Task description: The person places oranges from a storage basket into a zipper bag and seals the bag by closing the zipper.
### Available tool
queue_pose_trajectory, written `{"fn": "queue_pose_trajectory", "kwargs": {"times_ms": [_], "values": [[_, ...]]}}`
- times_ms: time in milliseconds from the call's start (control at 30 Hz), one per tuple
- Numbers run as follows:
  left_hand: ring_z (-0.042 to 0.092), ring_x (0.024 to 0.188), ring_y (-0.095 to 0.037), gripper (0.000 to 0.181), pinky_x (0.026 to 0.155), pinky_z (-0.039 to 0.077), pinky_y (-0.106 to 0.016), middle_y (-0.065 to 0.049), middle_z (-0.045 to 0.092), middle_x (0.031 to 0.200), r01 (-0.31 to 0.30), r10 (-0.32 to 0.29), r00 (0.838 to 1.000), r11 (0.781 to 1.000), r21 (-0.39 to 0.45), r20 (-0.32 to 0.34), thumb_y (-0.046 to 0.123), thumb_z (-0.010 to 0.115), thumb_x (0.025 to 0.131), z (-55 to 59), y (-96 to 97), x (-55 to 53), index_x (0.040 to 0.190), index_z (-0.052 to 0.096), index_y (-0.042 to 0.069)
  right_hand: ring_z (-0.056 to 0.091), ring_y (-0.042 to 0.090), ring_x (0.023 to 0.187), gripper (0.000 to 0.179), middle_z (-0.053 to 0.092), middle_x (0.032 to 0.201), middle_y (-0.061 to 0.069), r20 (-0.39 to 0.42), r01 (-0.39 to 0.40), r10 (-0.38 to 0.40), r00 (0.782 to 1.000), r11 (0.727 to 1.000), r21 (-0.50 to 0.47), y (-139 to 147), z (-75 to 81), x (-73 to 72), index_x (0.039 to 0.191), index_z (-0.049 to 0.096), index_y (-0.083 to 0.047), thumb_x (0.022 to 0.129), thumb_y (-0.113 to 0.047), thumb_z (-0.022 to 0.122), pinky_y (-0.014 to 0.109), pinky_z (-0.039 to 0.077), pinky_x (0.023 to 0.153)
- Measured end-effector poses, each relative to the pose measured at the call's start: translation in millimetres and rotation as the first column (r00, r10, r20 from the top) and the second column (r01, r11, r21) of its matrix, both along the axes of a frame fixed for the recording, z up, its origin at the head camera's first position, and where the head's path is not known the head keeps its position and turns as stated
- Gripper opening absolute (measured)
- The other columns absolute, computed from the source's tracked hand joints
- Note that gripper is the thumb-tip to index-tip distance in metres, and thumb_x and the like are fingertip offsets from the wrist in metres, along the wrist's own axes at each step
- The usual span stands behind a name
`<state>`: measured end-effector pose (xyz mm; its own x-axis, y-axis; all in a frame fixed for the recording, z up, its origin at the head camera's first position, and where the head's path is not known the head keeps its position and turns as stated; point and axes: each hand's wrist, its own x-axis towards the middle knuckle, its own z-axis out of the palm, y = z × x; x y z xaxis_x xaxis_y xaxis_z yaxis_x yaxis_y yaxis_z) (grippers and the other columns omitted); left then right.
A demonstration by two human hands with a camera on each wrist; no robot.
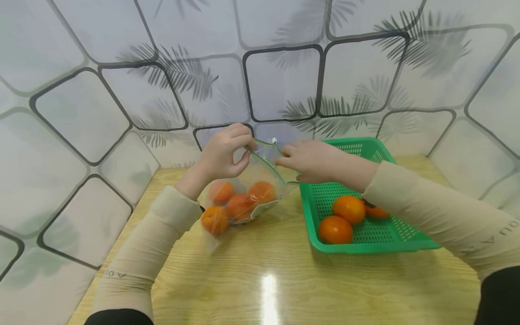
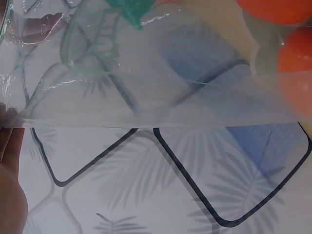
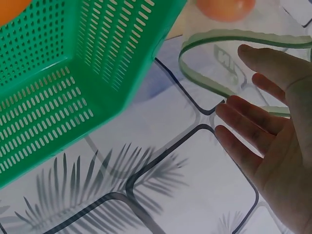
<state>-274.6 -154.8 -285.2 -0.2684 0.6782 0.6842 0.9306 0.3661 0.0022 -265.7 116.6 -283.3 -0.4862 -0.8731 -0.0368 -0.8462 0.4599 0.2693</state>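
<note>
A clear zip bag (image 1: 251, 174) with a green-edged mouth slants over the table, with several oranges (image 1: 239, 206) in its lower part. My left hand (image 1: 227, 151) pinches the left end of its mouth between thumb and fingers; only part of that hand (image 2: 12, 190) shows at the left edge of the left wrist view. At the mouth's right side is my right hand (image 1: 318, 160), slightly blurred. In the right wrist view, this hand (image 3: 282, 146) has its thumb apart from loosely extended fingers, around the green zip strip (image 3: 204, 87), gripping nothing.
Right of the bag stands a green perforated basket (image 1: 307, 221) with oranges (image 1: 335, 230) in it, one partly behind the right forearm. Both are on a wood-grain table (image 1: 227, 280). A patterned wall covering (image 1: 284, 85) rises directly behind the table.
</note>
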Motion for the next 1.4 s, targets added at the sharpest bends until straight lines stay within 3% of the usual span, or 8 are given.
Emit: {"fn": "queue_pose_trajectory", "kwargs": {"times_ms": [467, 833, 1400], "values": [[0.06, 0.088, -0.031, 0.012, 0.083, 0.052, -0.045, -0.01, 0.065, 0.085, -0.009, 0.009, 1.0, 1.0, -0.01, 0.003, -0.001, 0.056, 0.085, 0.3, -0.6, 1.0, 0.086, 0.067, 0.004, 0.06, 0.026, 0.091, 0.065, 0.062, 0.113, 0.012, -0.049, 0.02, -0.02, 0.999, 1.0, -0.001, 24.9, -7.9, -4.1, 0.145, 0.06, -0.014, 0.088, -0.034, 0.085, 0.042, 0.055, 0.076], [0.058, 0.085, -0.03, 0.013, 0.082, 0.051, -0.043, -0.01, 0.064, 0.084, -0.016, 0.016, 1.0, 1.0, -0.01, 0.0, 0.0, 0.055, 0.083, -1.1, -1.0, 0.4, 0.085, 0.066, 0.005, 0.065, 0.034, 0.106, 0.074, 0.064, 0.125, 0.018, -0.039, 0.065, -0.065, 0.997, 0.998, 0.02, 42.2, -8.8, 0.0, 0.148, 0.058, -0.014, 0.085, -0.038, 0.088, 0.05, 0.057, 0.097], [0.059, 0.085, -0.03, 0.012, 0.082, 0.051, -0.043, -0.01, 0.065, 0.084, -0.014, 0.014, 1.0, 1.0, -0.008, -0.017, 0.0, 0.055, 0.082, 0.2, 1.8, -0.2, 0.084, 0.066, 0.004, 0.064, 0.039, 0.118, 0.073, 0.062, 0.131, 0.02, 0.051, 0.146, -0.146, 0.988, 0.989, -0.003, 71.6, -20.3, 9.1, 0.144, 0.06, -0.016, 0.081, -0.035, 0.091, 0.054, 0.061, 0.087]]}}
